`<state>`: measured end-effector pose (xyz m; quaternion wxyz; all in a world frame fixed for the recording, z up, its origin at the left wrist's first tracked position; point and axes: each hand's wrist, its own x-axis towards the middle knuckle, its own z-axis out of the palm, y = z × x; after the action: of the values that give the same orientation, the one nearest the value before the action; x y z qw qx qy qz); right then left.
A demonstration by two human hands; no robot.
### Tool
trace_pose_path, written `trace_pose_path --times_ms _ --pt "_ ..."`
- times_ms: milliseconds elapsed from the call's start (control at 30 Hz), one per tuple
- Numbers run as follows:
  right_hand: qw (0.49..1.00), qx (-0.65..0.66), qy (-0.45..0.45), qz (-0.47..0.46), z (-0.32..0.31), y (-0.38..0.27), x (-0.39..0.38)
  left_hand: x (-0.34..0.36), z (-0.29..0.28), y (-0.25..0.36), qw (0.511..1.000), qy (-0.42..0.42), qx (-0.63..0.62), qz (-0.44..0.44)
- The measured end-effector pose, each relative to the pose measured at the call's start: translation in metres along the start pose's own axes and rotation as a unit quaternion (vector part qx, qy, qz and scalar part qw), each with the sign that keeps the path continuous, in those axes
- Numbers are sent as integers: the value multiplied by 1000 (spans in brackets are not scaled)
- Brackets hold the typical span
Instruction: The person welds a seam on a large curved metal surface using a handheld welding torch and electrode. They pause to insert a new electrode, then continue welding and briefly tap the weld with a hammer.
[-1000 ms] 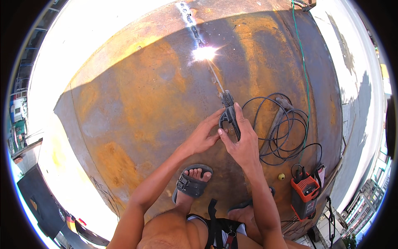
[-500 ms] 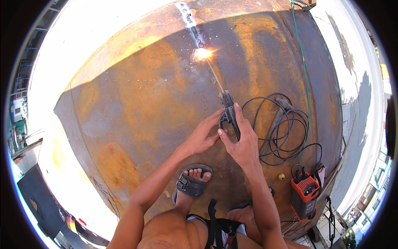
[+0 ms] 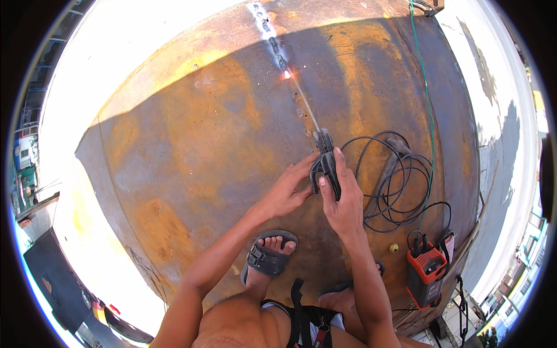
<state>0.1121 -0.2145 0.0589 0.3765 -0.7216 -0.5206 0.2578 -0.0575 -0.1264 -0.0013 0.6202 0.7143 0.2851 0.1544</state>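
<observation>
Both my hands are closed on a black welding electrode holder (image 3: 326,163). My right hand (image 3: 343,203) wraps its handle from the right, thumb along the grip. From the left, the fingers of my left hand (image 3: 290,188) press against the holder's side. A thin welding rod (image 3: 306,103) runs forward from the jaws, its far tip glowing red-orange. That tip is at the near end of a broken line of dark weld beads (image 3: 273,44) with whitish edges. Beneath lies a rusty, curved steel plate (image 3: 174,139).
Black cable (image 3: 400,185) lies coiled right of my hands, over a hammer-like tool (image 3: 387,168). An orange and black welding machine (image 3: 426,272) stands at the lower right. A green cord (image 3: 425,87) runs along the right side. My sandalled foot (image 3: 270,253) rests on the plate near a small yellowish ball (image 3: 394,247).
The bright arc and its sparks have died down to a small red glow at the rod's tip. Both hands and the holder have shifted slightly right and nearer to me.
</observation>
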Motion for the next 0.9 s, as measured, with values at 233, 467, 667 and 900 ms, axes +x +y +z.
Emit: trace_pose_path --times_ms 233,467,667,900 --pt "1000 1 -5 8 1 -3 2 2 0 2 1000 17 -15 7" --pt "1000 -8 -9 12 0 -5 3 2 0 0 999 25 -17 15" --pt "1000 8 -12 16 -4 -8 6 5 -1 9 999 28 -28 13" --pt "998 9 -40 50 -18 -29 12 7 -3 12 998 51 -41 -7"
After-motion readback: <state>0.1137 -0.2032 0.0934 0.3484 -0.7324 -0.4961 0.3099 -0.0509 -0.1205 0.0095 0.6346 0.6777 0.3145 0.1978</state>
